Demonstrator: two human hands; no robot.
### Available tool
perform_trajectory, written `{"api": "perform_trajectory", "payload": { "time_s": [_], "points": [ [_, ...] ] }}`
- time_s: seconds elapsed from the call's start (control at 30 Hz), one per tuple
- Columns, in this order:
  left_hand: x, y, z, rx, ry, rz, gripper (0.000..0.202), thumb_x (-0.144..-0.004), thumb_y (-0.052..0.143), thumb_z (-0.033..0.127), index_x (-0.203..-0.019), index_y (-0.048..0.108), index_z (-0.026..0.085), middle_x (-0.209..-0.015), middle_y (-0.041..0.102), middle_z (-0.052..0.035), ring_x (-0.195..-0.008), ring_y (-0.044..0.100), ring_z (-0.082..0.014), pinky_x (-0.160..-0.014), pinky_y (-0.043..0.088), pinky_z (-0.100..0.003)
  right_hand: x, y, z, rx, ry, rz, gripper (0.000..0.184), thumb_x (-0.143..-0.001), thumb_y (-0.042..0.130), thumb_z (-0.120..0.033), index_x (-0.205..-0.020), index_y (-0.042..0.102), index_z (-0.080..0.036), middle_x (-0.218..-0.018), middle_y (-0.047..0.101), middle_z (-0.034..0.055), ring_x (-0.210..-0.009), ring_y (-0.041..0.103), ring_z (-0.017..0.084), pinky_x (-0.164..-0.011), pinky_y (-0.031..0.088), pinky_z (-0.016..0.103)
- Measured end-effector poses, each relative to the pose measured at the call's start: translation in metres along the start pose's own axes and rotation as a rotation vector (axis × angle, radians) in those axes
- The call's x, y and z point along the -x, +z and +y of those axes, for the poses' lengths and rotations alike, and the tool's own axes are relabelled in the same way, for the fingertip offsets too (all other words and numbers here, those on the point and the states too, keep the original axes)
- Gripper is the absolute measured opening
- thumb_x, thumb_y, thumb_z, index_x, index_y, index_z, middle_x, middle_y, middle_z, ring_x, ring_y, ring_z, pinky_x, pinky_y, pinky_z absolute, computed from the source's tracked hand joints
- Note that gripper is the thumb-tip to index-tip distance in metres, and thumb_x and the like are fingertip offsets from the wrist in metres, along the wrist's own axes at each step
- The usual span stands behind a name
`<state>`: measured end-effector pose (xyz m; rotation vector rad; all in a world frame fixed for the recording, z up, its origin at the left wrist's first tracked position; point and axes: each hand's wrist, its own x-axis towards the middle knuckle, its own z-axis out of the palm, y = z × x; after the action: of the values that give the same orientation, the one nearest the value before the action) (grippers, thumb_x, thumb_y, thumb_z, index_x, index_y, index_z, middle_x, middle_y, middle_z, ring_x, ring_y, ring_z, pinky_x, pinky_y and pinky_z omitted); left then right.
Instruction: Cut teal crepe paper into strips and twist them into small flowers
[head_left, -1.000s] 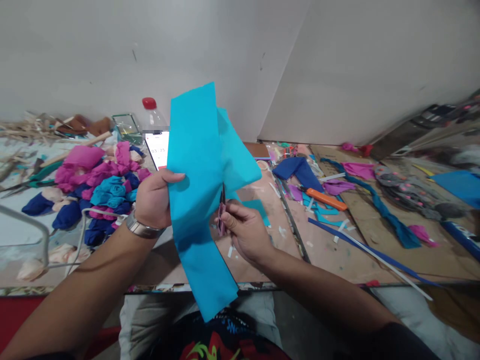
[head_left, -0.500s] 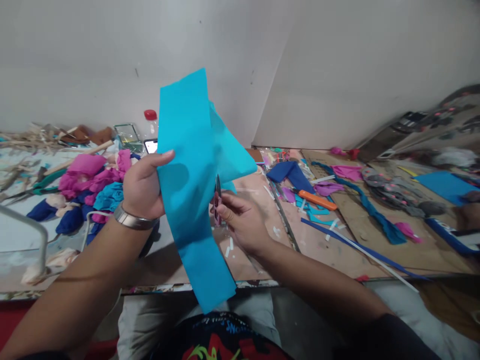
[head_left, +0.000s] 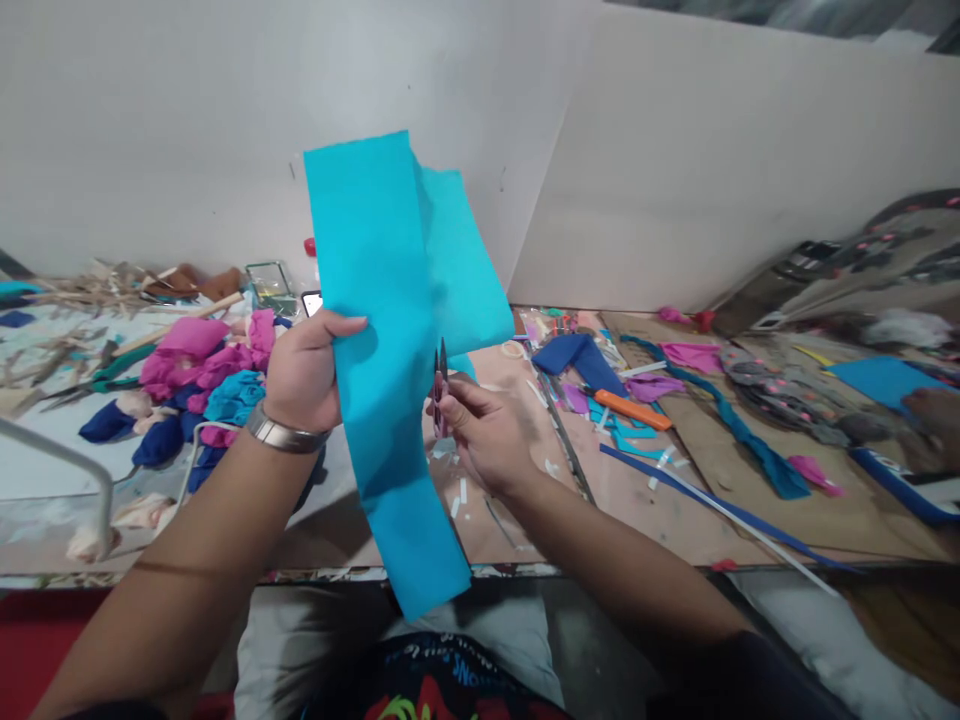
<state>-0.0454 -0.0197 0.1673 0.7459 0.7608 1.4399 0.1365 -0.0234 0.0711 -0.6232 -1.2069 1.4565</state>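
A long folded piece of turquoise crepe paper [head_left: 382,300] hangs upright in front of me, a second flap spreading out behind its right edge. My left hand [head_left: 311,365] grips its left edge, thumb on the near face and the other fingers hidden behind. In my right hand [head_left: 484,430] is a small pair of scissors [head_left: 440,390] with pinkish handles. Their dark blades point upward at the right edge of the paper, slightly apart. Whether paper lies between the blades I cannot tell.
Pink, blue and turquoise crepe flowers [head_left: 202,370] lie to the left, near green-handled pliers [head_left: 124,368]. On the right are an orange cutter [head_left: 634,408], a dark blue strip [head_left: 577,360] and paper scraps. Another person's hand [head_left: 934,420] shows at far right.
The paper's back flap has swung up and spreads wider. The scissor blades have parted a little. My left hand sits slightly further right in view, and the camera has shifted.
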Motion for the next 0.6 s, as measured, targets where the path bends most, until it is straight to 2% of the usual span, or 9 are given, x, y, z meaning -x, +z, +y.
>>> {"api": "perform_trajectory", "payload": {
  "time_s": [0.17,0.3,0.47,0.6],
  "points": [
    [-0.004,-0.002,-0.011,0.020,-0.017,0.063,0.060,-0.073,0.068,0.017,-0.133,0.068,0.017,-0.118,0.080,-0.0089,-0.127,0.069,-0.0382,-0.114,0.054,-0.059,0.001,-0.006,0.002,0.028,0.008,-0.003,0.038,-0.078,0.088,-0.057,-0.100,0.083,-0.026,-0.082,0.061,-0.0012,-0.063,0.053,0.010,-0.060,0.045,0.028],
    [-0.003,-0.002,-0.016,0.026,-0.042,0.082,0.052,-0.074,0.067,0.018,-0.126,0.071,0.018,-0.115,0.081,-0.0083,-0.128,0.068,-0.0381,-0.114,0.054,-0.058,0.002,-0.009,0.007,0.061,0.040,0.026,0.044,-0.076,0.088,-0.059,-0.101,0.082,-0.024,-0.079,0.061,-0.0015,-0.064,0.053,0.010,-0.060,0.045,0.027],
    [-0.001,-0.002,-0.018,0.032,-0.069,0.068,0.045,-0.074,0.067,0.019,-0.118,0.075,0.017,-0.114,0.081,-0.0092,-0.131,0.065,-0.0400,-0.113,0.054,-0.059,0.002,-0.006,0.010,0.029,0.054,0.046,0.043,-0.073,0.090,-0.060,-0.095,0.082,-0.024,-0.072,0.059,-0.0033,-0.061,0.055,0.011,-0.059,0.046,0.028],
    [0.000,-0.002,-0.018,0.017,-0.097,0.116,0.045,-0.073,0.066,0.020,-0.117,0.075,0.017,-0.115,0.081,-0.0098,-0.132,0.064,-0.0412,-0.113,0.053,-0.061,0.004,-0.001,0.010,-0.008,0.052,0.063,0.043,-0.072,0.091,-0.059,-0.092,0.081,-0.023,-0.068,0.059,-0.0040,-0.059,0.054,0.011,-0.059,0.045,0.028]
  ]
}}
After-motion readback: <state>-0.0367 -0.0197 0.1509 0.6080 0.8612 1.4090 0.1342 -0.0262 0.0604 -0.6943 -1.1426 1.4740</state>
